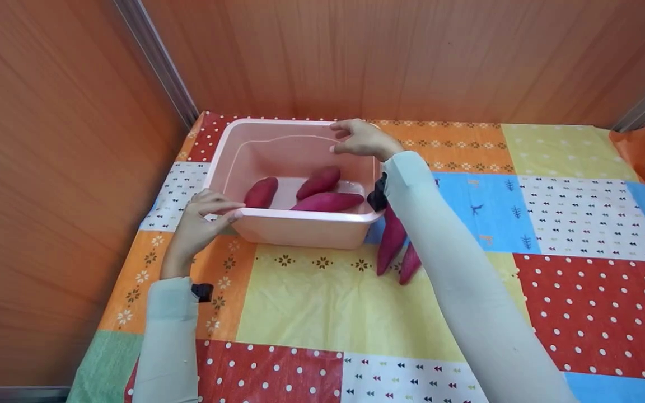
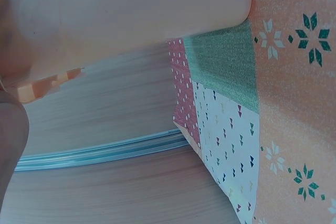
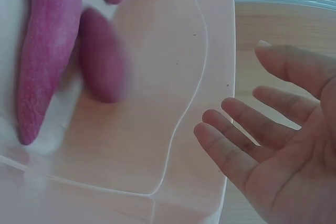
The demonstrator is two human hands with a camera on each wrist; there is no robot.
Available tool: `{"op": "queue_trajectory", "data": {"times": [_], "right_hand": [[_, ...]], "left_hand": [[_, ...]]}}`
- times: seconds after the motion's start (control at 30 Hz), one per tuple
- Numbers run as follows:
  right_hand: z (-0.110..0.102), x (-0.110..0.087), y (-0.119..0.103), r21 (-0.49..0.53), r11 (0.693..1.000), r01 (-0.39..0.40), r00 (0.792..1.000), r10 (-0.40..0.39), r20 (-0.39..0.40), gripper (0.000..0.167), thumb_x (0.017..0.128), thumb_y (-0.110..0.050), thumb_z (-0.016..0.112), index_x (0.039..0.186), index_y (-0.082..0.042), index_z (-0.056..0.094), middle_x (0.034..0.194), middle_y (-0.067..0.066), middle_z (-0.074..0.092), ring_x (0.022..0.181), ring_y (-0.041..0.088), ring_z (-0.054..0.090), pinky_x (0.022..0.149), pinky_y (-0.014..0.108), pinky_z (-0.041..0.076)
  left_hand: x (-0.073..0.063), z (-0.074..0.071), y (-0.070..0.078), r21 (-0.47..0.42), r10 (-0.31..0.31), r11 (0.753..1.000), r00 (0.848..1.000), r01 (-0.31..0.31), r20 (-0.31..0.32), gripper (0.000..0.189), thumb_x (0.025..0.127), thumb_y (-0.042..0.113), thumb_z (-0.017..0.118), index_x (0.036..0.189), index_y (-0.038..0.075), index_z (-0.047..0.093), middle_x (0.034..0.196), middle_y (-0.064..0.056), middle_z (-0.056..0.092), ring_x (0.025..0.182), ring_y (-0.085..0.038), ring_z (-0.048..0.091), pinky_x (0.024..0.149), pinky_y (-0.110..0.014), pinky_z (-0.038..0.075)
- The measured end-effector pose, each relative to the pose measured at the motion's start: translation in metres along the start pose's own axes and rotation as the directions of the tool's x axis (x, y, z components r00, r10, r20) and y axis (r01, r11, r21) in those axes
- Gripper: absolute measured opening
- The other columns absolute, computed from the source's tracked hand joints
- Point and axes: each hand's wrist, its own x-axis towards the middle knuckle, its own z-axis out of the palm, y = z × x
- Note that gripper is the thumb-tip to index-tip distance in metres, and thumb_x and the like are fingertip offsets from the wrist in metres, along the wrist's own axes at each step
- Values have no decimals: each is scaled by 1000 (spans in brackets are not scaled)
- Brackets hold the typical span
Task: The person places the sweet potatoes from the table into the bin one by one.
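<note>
Currently, the left hand (image 1: 195, 228) pinches the near rim of the tub (image 1: 305, 230); the right hand (image 1: 363, 139), empty, hangs by its far rim. Three sweet potatoes (image 1: 328, 202) lie inside; one-handed tugging could roll them.

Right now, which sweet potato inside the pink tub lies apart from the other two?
The leftmost sweet potato in the head view, alone toward the left of the tub; the other two lie close together farther right.
</note>
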Motion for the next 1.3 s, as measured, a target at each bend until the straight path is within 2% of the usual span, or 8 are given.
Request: {"op": "queue_trajectory", "data": {"times": [0.23, 0.53, 0.7, 0.8, 0.87, 1.03, 1.17, 1.3], "right_hand": [[-1, -1, 0, -7, 1000, -5, 1000, 5, 3, 61, 93, -23, 62, 147, -13, 37, 146, 12, 43, 131, 27, 45, 106, 43, 41], [-2, -1, 0, 1, 1000, 2, 1000, -2, 16, 62, 92, -24, 62, 148, -12, 37, 146, 13, 44, 129, 28, 46, 106, 43, 41], [-2, -1, 1, 10, 1000, 6, 1000, -6, 2, 62, 92, -25, 62, 147, -11, 37, 143, 12, 46, 125, 27, 48, 104, 41, 43], [-2, -1, 0, 15, 1000, 10, 1000, -10, -8, 62, 92, -25, 62, 147, -11, 37, 141, 11, 48, 124, 26, 49, 104, 40, 43], [-2, -1, 0, 14, 1000, 11, 1000, -10, -11, 62, 92, -26, 62, 147, -11, 37, 140, 10, 48, 124, 26, 50, 104, 40, 44], [-4, -2, -3, 14, 1000, 9, 1000, -9, -16, 63, 92, -27, 62, 148, -12, 36, 141, 10, 48, 124, 25, 50, 103, 38, 44], [-6, -3, -6, 34, 999, 8, 1000, -7, -23, 64, 93, -28, 62, 149, -13, 34, 142, 9, 48, 124, 25, 51, 103, 38, 44], [-9, -6, -5, 48, 999, 17, 999, -16, -32, 66, 92, -28, 62, 149, -13, 33, 142, 9, 49, 125, 25, 51, 103, 39, 45]], "left_hand": [[0, -1, -2, -2, 13, 1000, 1000, -13, 3, 23, 80, 16, 78, 101, 8, 76, 100, -8, 70, 103, -11, 49, 96, -36, 36], [1, 0, -1, -1, 12, 1000, 1000, -12, 2, 21, 80, 16, 78, 101, 10, 77, 99, -9, 70, 103, -10, 49, 96, -35, 36], [2, 1, -2, 8, 4, 1000, 1000, -4, -11, 20, 79, 9, 78, 100, 7, 77, 98, -13, 70, 100, -8, 48, 94, -33, 35], [1, 1, 4, 6, 10, 1000, 1000, -9, -14, 21, 79, 3, 76, 100, 1, 76, 97, -19, 69, 99, -8, 47, 94, -34, 33], [-1, 0, 13, 5, 12, 1000, 1000, -12, -10, 21, 80, 1, 75, 100, -2, 74, 98, -22, 68, 99, -8, 47, 95, -35, 33], [-4, -3, 33, -1, 9, 1000, 1000, -9, 7, 22, 80, -1, 74, 101, -6, 72, 100, -25, 67, 102, -17, 48, 96, -38, 34], [-5, -4, 36, -11, -1, 1000, 1000, 1, 16, 22, 81, -1, 73, 102, -6, 72, 102, -25, 66, 106, -25, 47, 97, -40, 35], [-4, -5, 35, -14, -14, 1000, 1000, 15, 23, 23, 81, 1, 73, 103, -5, 72, 104, -24, 66, 104, -16, 47, 96, -38, 36]]}}
